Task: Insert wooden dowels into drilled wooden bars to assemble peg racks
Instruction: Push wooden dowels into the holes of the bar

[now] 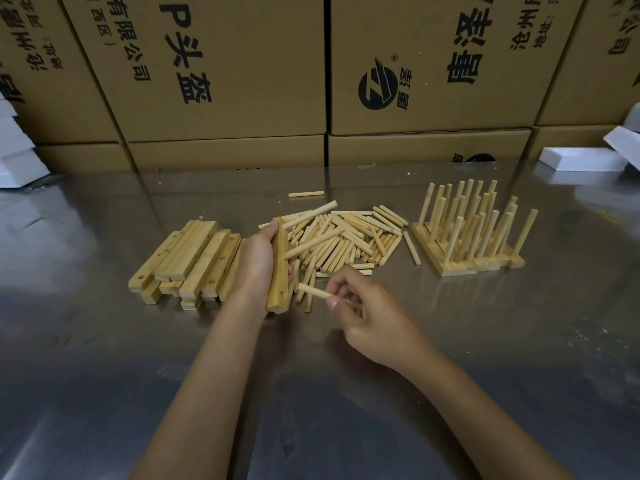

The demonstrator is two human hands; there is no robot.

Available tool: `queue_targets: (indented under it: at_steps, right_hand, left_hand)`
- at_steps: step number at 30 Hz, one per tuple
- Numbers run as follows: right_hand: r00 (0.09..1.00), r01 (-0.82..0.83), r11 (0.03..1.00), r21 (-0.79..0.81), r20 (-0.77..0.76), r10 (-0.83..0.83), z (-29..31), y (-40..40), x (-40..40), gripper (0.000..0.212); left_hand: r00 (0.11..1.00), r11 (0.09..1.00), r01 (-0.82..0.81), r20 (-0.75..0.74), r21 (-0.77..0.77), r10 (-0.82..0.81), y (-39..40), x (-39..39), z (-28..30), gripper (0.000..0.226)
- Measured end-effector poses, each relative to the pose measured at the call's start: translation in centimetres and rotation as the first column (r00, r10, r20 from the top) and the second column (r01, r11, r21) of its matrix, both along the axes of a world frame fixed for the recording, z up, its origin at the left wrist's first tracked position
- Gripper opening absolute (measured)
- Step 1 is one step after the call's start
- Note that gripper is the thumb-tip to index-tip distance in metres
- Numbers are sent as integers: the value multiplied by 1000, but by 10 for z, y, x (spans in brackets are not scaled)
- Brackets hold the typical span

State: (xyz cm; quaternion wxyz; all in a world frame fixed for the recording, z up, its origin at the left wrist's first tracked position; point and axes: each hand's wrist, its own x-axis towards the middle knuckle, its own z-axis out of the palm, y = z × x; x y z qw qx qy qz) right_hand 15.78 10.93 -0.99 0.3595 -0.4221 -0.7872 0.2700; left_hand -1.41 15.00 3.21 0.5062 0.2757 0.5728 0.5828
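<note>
R hand pinching dowel pointing left, L hand gripping near-upright bar

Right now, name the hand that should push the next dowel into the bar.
Right hand: it already pinches a dowel pointing at the bar. The left hand is busy gripping that bar.

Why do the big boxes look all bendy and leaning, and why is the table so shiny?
In the head view, the wide-angle lens bows the cardboard boxes outward toward the edges. The metal table mirrors the boxes and throws pale glare patches. The finished racks and dowel pile look fairly sharp; the corners go dim.
</note>
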Motion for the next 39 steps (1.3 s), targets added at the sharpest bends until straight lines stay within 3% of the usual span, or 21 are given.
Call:
queue_targets:
  at_steps: [2,6,15,25,32,39]
  right_hand:
    - [993,-49,999,19,-104,51,3,-4,-1,14]
    - [995,-14,984,178,-90,30,7,-7,-4,18]
    - [998,-42,935,351,-27,55,11,-10,-2,22]
    - [997,-61,945,323,-22,72,12,-6,1,25]
    - [998,-36,970,240,-48,49,10,-6,5,20]
    - [990,-30,998,51,-136,37,8,-7,5,19]
  left_hand:
    - [999,1000,-23,-37,-5,23,1,4,-1,40]
    - [988,998,-69,-139,0,69,3,8,-3,40]
    - [978,984,-160,-120,77,168,4,11,-7,38]
    - [965,975,-59,-238,214,110,-1,21,-13,40]
    - [959,973,-45,-264,227,106,-4,28,-13,35]
    - [954,964,-60,-270,257,131,-3,26,-14,42]
